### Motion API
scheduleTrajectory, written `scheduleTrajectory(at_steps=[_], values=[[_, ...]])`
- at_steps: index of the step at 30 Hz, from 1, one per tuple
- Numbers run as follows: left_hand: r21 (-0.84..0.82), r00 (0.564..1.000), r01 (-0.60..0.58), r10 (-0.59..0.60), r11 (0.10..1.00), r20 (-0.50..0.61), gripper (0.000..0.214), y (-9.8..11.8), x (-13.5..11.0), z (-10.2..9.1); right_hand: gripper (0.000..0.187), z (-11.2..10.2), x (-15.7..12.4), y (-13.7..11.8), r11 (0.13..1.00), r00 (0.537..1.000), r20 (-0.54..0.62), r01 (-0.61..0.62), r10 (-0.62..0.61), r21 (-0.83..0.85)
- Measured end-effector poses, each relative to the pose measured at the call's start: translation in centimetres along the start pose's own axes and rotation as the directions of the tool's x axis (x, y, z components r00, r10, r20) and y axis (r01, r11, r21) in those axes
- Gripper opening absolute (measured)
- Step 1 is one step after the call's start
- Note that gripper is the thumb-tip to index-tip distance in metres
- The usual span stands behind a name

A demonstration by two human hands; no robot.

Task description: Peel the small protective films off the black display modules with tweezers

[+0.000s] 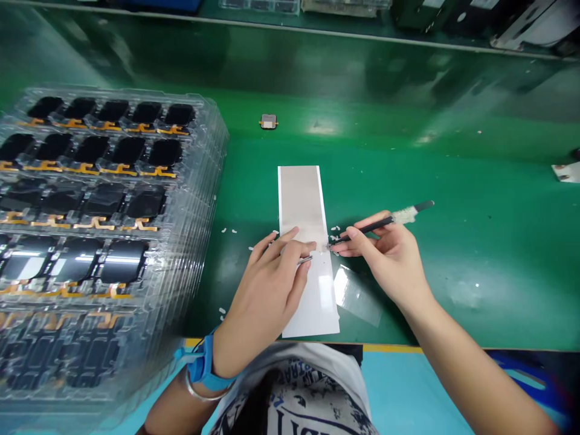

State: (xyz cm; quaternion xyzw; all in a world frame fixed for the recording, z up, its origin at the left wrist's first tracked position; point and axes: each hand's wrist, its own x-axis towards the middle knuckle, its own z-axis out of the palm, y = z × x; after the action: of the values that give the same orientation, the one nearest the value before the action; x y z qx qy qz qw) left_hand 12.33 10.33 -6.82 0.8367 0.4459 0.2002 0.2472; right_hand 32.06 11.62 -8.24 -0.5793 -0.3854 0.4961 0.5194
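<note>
A long strip of sheet [300, 193] lies on the green bench, grey-beige with white edges in its far half and glossy white in its near half. Across its middle rests my left hand [276, 275], fingertips pressing on the sheet. A slim metal tool [305, 260] pokes out between that thumb and forefinger; the rest is hidden. My right hand [389, 254] grips a slim black pen-like tool [374, 226] with pale wrapping near its rear end. Its tip meets the strip's right edge, by small white bits [334, 237]. Clear film [357, 296] lies beside the strip.
Stacked clear plastic trays [199, 181] on the left hold several black display screens [122, 261] with orange flex cables. A small square part [269, 121] lies beyond the strip. A shelf edge [290, 27] runs along the back. A whitish piece [566, 173] sits far right.
</note>
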Motion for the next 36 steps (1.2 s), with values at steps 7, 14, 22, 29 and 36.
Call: scheduleTrajectory(at_steps=[7,14,22,29,36], values=[[0.052,0.999,0.001,-0.003,0.999,0.037,0.016,0.2,0.0,-0.1,0.027,0.7,-0.4,0.0,0.998,0.998,0.064,0.007,-0.011,0.056],[-0.105,0.998,0.047,-0.05,0.993,-0.025,0.011,0.1,0.0,0.0,0.022,-0.4,-0.9,-1.1,0.986,0.998,0.029,0.049,-0.054,0.159],[-0.854,0.93,0.259,-0.356,0.451,0.094,0.007,1.6,-0.6,0.1,0.012,2.5,-5.1,-1.1,0.942,0.942,-0.205,0.299,-0.266,0.153],[-0.908,0.954,0.177,-0.292,0.379,0.064,0.013,1.8,-0.8,0.9,0.015,3.8,-5.8,0.1,0.933,0.957,-0.176,0.269,-0.231,0.238],[-0.887,0.961,0.191,-0.262,0.421,0.083,0.014,1.7,-0.6,1.0,0.015,3.6,-5.8,0.4,0.947,0.959,-0.192,0.246,-0.207,0.208]])
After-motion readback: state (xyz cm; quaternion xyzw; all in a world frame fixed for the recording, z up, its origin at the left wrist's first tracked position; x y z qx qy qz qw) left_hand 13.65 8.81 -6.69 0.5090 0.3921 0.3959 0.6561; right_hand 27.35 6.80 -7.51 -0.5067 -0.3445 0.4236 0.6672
